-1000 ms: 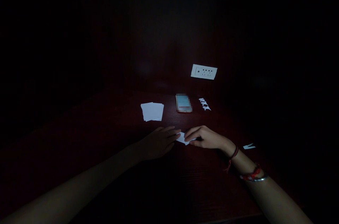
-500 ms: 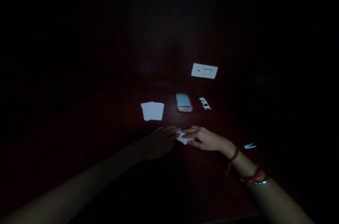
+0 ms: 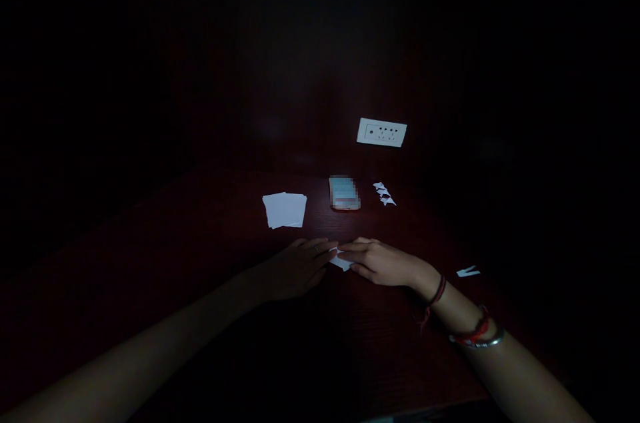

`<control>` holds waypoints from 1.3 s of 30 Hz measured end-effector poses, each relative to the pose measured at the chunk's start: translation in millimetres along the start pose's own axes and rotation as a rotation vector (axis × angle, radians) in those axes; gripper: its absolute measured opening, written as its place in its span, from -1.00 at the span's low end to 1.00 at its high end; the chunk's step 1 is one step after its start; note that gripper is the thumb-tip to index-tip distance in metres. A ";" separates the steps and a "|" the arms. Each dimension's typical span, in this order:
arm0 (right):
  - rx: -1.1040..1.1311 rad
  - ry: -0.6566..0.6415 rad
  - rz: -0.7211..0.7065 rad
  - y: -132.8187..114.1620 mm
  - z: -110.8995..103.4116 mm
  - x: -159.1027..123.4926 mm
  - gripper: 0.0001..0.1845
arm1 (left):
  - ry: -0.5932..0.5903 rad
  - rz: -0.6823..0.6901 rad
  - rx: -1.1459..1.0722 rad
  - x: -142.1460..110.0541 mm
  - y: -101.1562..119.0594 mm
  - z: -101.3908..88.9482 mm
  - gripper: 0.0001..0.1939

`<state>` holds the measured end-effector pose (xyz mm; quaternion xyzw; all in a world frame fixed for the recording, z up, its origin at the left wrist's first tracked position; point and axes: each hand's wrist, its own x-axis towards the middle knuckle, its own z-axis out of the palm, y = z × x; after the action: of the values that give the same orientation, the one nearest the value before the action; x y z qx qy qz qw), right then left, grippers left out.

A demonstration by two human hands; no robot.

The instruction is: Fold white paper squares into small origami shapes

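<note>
A small folded piece of white paper (image 3: 341, 264) lies low over the dark red table, partly hidden under fingers. My left hand (image 3: 295, 269), in shadow and wearing a ring, has its fingertips on the paper's left side. From the right, my right hand (image 3: 383, 263) holds the other side, its fingers over the top and its thumb at the near edge. The fingertips of both hands almost meet. Beyond my left hand sits a loose stack of white paper squares (image 3: 285, 211).
A phone (image 3: 345, 193) with a blurred screen lies behind the hands. Right of it are several small folded white paper pieces (image 3: 384, 193). A V-shaped paper piece (image 3: 469, 271) lies beyond my right wrist. The wall carries a white socket panel (image 3: 382, 133). Surroundings are very dark.
The whole view has shifted slightly, so things appear a little further left. My right hand's fingers have slid a bit over the paper, covering more of it.
</note>
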<state>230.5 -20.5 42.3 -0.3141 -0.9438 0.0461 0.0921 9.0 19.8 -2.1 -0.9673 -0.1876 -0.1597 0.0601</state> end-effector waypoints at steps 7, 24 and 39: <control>0.014 -0.004 0.024 -1.8 -1.0 -0.3 -0.59 | -0.035 0.001 0.004 3.6 0.4 -4.9 -0.58; 0.108 0.128 0.075 5.1 0.5 0.0 -0.67 | -0.062 -0.010 0.033 2.7 10.1 -17.6 -0.61; -0.093 0.002 0.127 -8.3 -11.9 -1.0 -0.72 | -0.054 -0.037 0.006 3.6 7.0 -16.9 -0.60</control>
<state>228.8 -27.4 55.0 -0.3773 -0.9230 0.0078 0.0753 10.0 11.6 14.6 -0.9674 -0.2076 -0.1341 0.0551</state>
